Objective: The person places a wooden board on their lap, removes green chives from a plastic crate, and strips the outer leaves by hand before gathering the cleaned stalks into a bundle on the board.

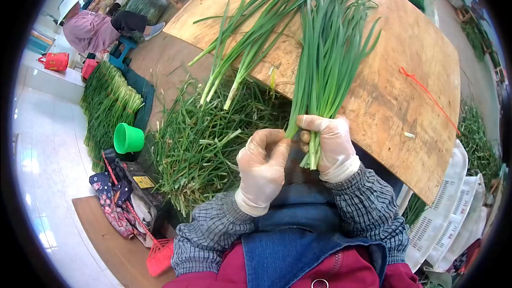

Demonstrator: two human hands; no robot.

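Note:
Both hands wear thin whitish gloves. My right hand [329,141] is closed around the pale lower ends of a bunch of long green leafy stalks [330,58], whose leaves lie across the wooden board. Just left of it, my left hand [264,165] pinches the base of a stalk at the bunch's left side, its thumb and fingers pressed together. Looser green stalks [250,48] lie on the board's left part, their pale ends sticking out past its edge. A red string [426,93] lies at the board's right.
The wooden board [394,122] has its near edge before me. Below its left side is a heap of leafy trimmings [197,144]. Farther left are a green bucket [128,138], bundled stalks [109,101] and a seated person [90,29]. White sacks [448,218] lie at right.

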